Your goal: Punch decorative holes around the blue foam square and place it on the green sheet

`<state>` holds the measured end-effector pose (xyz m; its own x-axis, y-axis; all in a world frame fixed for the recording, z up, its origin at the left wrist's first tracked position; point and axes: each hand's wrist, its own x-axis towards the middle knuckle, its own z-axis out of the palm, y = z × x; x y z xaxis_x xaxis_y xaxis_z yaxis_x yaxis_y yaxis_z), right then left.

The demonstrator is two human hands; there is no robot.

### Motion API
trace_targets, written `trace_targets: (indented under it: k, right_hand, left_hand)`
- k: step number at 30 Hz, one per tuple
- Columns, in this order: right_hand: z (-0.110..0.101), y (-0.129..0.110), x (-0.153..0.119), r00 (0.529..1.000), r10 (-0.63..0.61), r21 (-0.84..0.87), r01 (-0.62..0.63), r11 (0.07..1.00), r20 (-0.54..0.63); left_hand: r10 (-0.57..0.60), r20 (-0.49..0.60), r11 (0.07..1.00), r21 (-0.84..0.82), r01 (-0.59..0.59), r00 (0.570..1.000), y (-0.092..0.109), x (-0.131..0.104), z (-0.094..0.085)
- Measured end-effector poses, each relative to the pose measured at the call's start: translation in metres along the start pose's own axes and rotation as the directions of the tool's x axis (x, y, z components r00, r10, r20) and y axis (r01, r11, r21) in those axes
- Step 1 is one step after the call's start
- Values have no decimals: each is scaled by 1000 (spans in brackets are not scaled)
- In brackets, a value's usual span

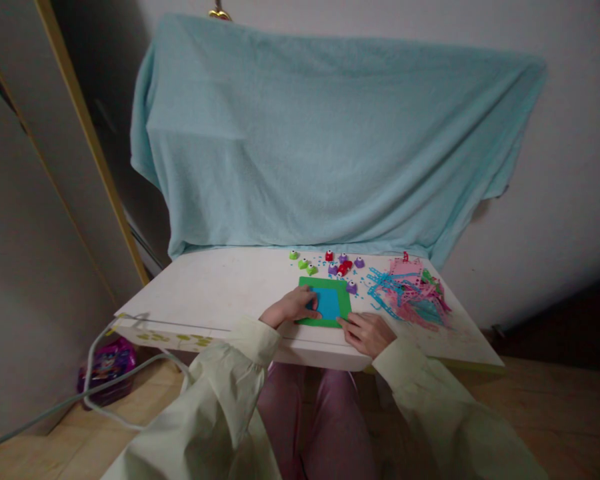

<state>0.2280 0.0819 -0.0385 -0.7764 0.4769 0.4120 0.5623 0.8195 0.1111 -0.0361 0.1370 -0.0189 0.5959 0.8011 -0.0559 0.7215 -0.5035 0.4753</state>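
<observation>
A green square sheet (344, 301) lies near the front edge of the white table, with a smaller blue sheet (329, 303) on top of it. Over the left side of the blue sheet, my left hand (296, 305) has curled fingers, and a darker blue part shows between thumb and fingers. My right hand (369, 332) is at the lower right corner of the green sheet, its fingertips closed against that corner; their undersides are hidden. Just behind the sheets are small purple (351, 287), red (345, 269) and green (311, 269) pieces with eye-like tops, probably shaped paper punches.
To the right lies a tangle of punched paper strips and scraps (415, 297) in pink, blue and green. Tiny blue bits dot the white table (220, 283). A light blue cloth (330, 147) hangs behind. At the left corner, a pale cable (93, 360) runs past a purple package (113, 367).
</observation>
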Motion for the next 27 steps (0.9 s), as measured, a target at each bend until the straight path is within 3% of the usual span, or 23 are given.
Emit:
trace_targets:
  k: [7,12,17,27]
  right_hand:
    - [-3,-2,-1,1000,4,17,-4,1000,2]
    - [-1,-4,0,1000,10,-2,-10,1000,9]
    - [-5,-8,6,997,66,90,-63,994,-35]
    - [-6,-11,9,998,69,126,-69,990,5]
  left_hand:
    - [-82,61,996,40,80,995,8,4,-2]
    - [-206,-48,965,157,211,977,24,4,5]
    - [-261,-13,952,160,260,965,35,3,3]
    - [-244,-2,962,125,242,970,23,6,4]
